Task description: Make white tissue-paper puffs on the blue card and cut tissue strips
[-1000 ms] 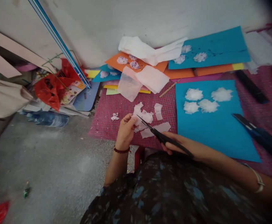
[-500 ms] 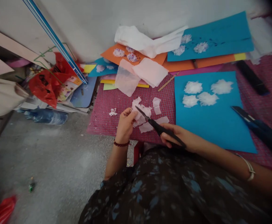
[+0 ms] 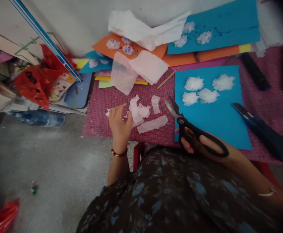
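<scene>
My right hand (image 3: 187,142) grips black-handled scissors (image 3: 181,121), with its fingers through the loops. The blades stand apart and point up over the left edge of a blue sheet (image 3: 216,124). My left hand (image 3: 120,124) is over the table's front left, thumb and fingers apart, with no held paper visible. Small white scraps (image 3: 108,112) lie by its fingertips. Just right of it rests a crumpled heap of cut tissue paper (image 3: 138,111). A tissue strip (image 3: 153,124) and a smaller piece (image 3: 155,104) lie beside the heap.
White tissue tufts (image 3: 208,95) sit on the blue sheet. A dark blue stapler-like tool (image 3: 265,132) overlaps its right edge. A thin stick (image 3: 168,77), tissue sheets (image 3: 149,66) and decorated orange card (image 3: 102,43) lie behind. Red plastic bags (image 3: 34,84) are at the left.
My left hand has let go of the tissue paper and moved left, its fingers spreading. The scissors have drawn back to the right, and their blades have opened. The view has shifted slightly.
</scene>
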Action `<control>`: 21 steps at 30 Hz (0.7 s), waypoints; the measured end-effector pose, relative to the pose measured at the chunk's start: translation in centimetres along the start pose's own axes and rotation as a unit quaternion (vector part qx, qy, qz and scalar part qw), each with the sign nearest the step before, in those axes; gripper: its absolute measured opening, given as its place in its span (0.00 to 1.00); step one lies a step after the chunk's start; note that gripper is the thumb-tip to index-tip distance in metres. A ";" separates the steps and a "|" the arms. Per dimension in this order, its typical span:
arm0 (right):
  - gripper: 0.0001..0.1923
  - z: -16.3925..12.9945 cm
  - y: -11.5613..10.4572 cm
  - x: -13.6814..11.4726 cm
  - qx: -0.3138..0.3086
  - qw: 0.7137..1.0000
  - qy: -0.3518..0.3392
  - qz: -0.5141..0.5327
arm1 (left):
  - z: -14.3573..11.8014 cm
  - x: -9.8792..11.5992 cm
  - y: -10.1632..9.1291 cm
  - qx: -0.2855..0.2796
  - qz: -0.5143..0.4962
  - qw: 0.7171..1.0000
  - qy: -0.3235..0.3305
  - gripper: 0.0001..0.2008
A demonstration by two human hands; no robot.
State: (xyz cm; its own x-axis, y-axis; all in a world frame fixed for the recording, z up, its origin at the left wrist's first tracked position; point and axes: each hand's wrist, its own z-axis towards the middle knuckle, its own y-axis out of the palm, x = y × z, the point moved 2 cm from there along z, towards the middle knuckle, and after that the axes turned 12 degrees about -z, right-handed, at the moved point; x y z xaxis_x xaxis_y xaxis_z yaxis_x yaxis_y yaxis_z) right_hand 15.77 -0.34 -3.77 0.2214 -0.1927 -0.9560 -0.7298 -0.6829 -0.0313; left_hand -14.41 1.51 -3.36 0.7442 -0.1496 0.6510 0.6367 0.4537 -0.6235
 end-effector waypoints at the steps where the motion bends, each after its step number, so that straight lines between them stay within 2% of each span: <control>1: 0.27 -0.3 -0.1 0.3 -0.001 1.000 -0.002 0.008 | -0.5 0.9 0.3 -0.013 0.006 1.000 0.009 0.09; 5: 0.23 -1.1 -0.5 1.2 -0.014 0.999 -0.029 0.016 | -1.9 3.8 2.6 -0.148 0.044 0.988 0.030 0.03; 8: 0.25 -1.4 -0.9 1.4 -0.019 0.999 -0.033 0.010 | -2.2 4.5 4.2 -0.239 0.112 0.964 0.027 0.05; 11: 0.27 -1.7 -1.1 1.5 -0.026 0.999 -0.032 0.016 | -2.1 4.5 5.0 -0.290 0.133 0.948 0.011 0.07; 13: 0.27 -2.0 -1.2 1.6 -0.031 0.999 -0.024 0.021 | -2.0 4.4 5.4 -0.312 0.118 0.943 -0.002 0.04; 14: 0.27 -2.1 -1.3 1.6 -0.032 0.999 -0.019 0.023 | -2.0 4.4 5.5 -0.318 0.104 0.942 -0.009 0.02; 17: 0.27 -2.4 -1.5 1.4 -0.031 0.999 -0.013 0.019 | -1.8 4.5 5.3 -0.299 0.021 0.953 -0.035 0.06; 19: 0.26 -2.7 -1.8 1.1 -0.028 1.000 -0.012 -0.001 | -1.6 4.6 4.6 -0.247 -0.096 0.961 -0.075 0.07; 20: 0.25 -2.8 -1.9 0.9 -0.026 0.999 -0.009 -0.019 | -1.5 4.6 4.1 -0.215 -0.175 0.954 -0.111 0.07; 21: 0.24 -2.8 -2.1 0.6 -0.026 0.999 -0.008 -0.042 | -1.4 4.6 3.6 -0.183 -0.262 0.935 -0.156 0.07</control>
State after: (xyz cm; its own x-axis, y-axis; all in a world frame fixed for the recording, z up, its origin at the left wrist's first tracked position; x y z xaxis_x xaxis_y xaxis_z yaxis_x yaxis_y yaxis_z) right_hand 19.25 -1.04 -3.48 0.2701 -0.1226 -0.9550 -0.6744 -0.7320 -0.0968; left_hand -8.43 1.21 -3.26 0.2526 0.0227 0.9673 0.9660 0.0516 -0.2535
